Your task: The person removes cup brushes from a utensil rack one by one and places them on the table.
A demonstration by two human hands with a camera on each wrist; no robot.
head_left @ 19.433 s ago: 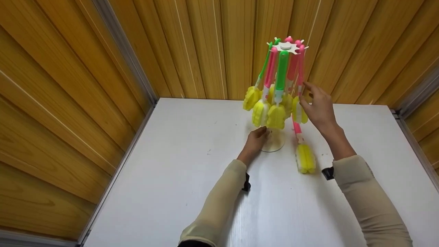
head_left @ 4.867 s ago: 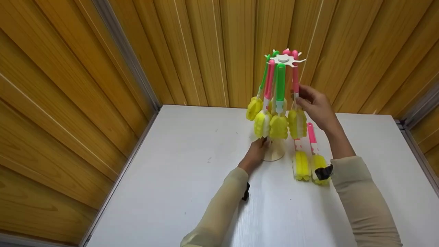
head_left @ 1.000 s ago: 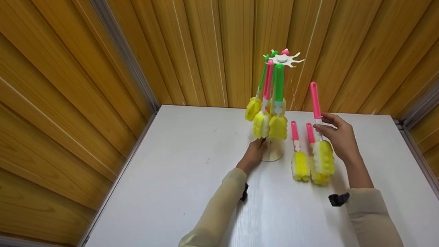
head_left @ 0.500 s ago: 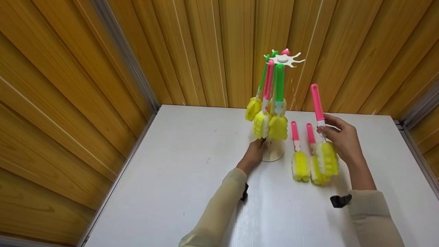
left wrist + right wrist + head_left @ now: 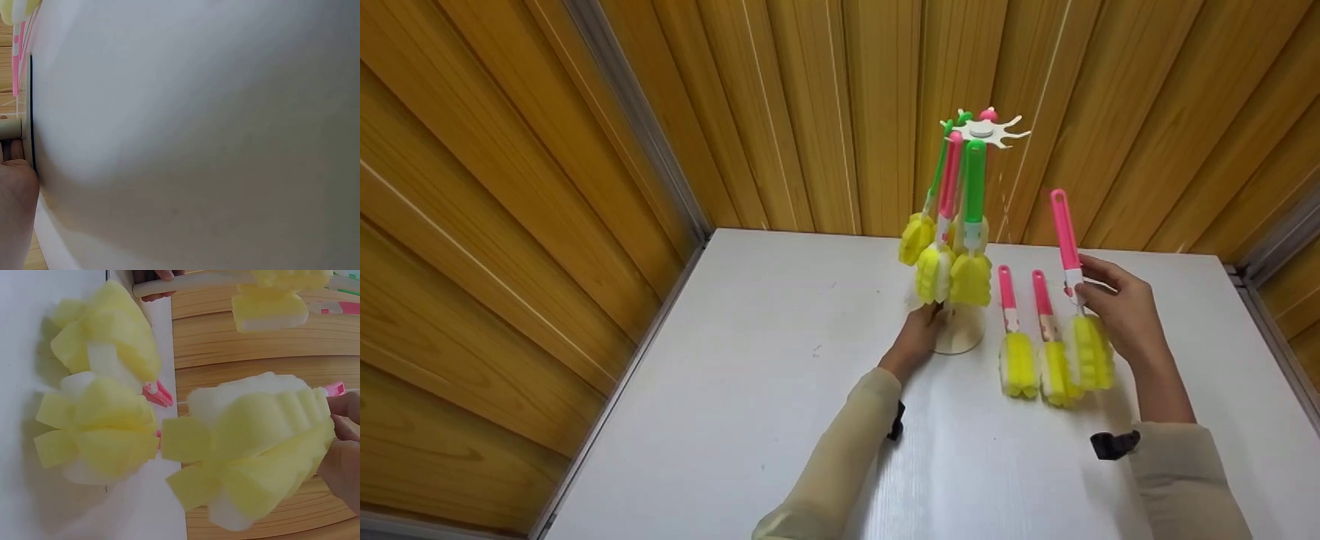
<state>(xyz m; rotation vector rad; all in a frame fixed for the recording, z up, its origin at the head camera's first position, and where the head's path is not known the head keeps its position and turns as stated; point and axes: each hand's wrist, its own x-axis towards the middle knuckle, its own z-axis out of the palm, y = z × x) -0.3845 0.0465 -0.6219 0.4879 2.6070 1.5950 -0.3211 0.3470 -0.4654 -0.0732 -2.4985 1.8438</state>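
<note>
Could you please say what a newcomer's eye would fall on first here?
Probably the stand hung with yellow sponge brushes, right of centre in the head view, its post gripped by the left hand. Next comes the pink-handled brush in the right hand, handle up, beside two similar brushes lying on the table.

wide room on white table l of l forearm; narrow gap btwn stand base & 2 lying brushes; held brush + r hand block just r of those; wood wall behind.
</note>
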